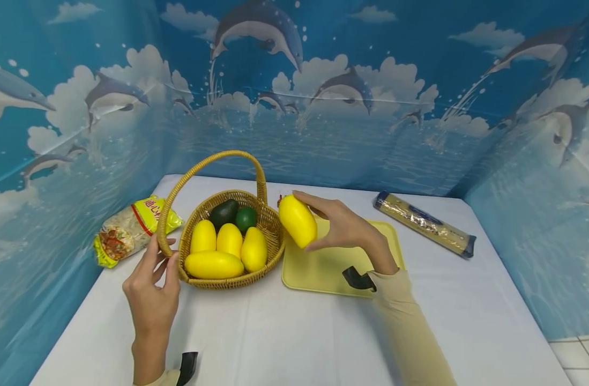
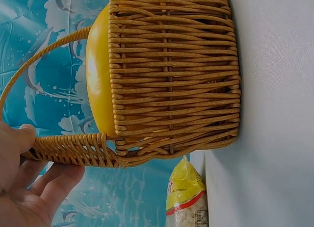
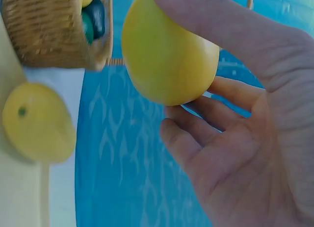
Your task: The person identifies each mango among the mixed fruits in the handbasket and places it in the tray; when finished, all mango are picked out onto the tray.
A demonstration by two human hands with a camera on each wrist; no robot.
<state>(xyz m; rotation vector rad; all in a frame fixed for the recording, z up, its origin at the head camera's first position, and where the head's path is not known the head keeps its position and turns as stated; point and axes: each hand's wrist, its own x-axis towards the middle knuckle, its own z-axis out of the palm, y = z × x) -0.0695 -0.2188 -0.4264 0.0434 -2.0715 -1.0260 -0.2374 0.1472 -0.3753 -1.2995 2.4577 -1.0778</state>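
Note:
My left hand (image 1: 151,295) grips the lower left end of the wicker basket's handle (image 1: 166,209); the left wrist view shows thumb and fingers (image 2: 61,180) round the woven handle base (image 2: 68,149). Inside the basket (image 1: 275,244) lie several yellow mangoes (image 1: 214,265), a dark avocado (image 1: 224,214) and a green fruit (image 1: 246,219). Just right of the rim, my right hand (image 1: 344,228) holds one yellow mango (image 1: 298,221) in the air between thumb and fingers. In the right wrist view another yellow mango (image 3: 39,123) rests on the tray, below the held mango (image 3: 167,55).
The yellow tray (image 1: 301,279) lies on the white table (image 1: 255,332), right of the basket. A patterned food bag (image 1: 130,228) is at the left, partly behind the handle. A long gold packet (image 1: 424,224) lies at the back right. A dolphin-print curtain (image 1: 323,139) surrounds the table's back and sides.

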